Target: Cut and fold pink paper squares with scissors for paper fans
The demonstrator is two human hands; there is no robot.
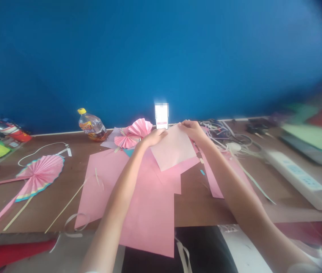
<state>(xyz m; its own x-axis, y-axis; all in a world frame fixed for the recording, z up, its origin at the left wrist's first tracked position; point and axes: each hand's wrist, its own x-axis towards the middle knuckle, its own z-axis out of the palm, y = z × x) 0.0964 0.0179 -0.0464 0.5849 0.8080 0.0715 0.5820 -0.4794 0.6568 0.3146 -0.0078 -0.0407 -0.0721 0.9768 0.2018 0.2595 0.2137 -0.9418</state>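
A pale pink sheet of paper is held up at a tilt over the table. My left hand grips its upper left edge, while the fingers of my right hand pinch the top right corner. Under it lie larger pink paper sheets, one hanging over the front edge. Just beyond my left hand are pleated pink paper fans. A lit phone stands upright against the wall behind the sheet.
A bottle leans at the back left. A larger pleated fan with pink strips lies on the brown table. Tangled cables and a white power strip are on the right. The blue wall closes off the back.
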